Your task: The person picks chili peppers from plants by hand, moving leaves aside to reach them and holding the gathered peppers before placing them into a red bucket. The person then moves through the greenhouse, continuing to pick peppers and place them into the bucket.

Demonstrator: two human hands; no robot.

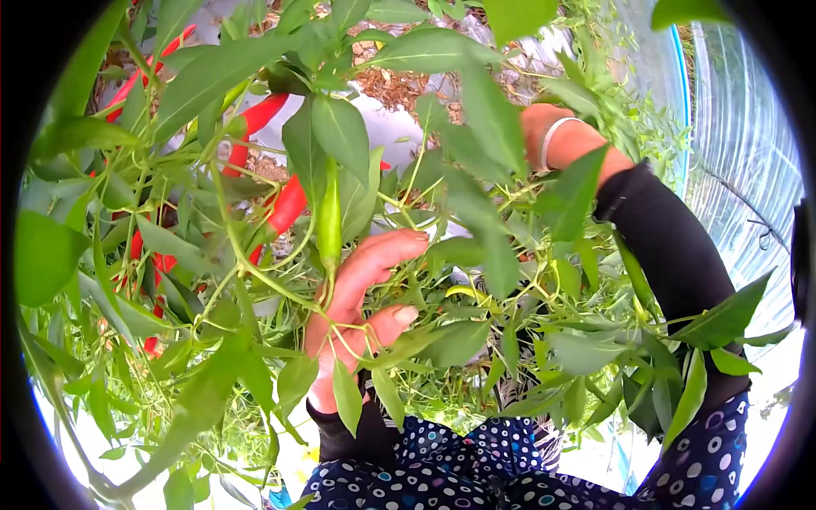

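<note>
- left grip (347, 293) parted, not clasping, beside green pepper (330, 221)
- right grip (537, 127) partly hidden, can't tell
- pepper likely light, firm, smooth; hold near stalk (331, 276)

You look down through green leaves (217, 81) on pepper plants. Near the middle, your left hand (344, 297) has thumb and fingers parted, just beside a hanging green pepper (330, 217). Red peppers (291, 204) hang to the left. Farther off to the right, leaves partly cover your right hand (542, 127), hiding its fingers. Plastic sheeting (739, 127) stands far right; your dotted clothing (455, 467) is nearest.
</note>
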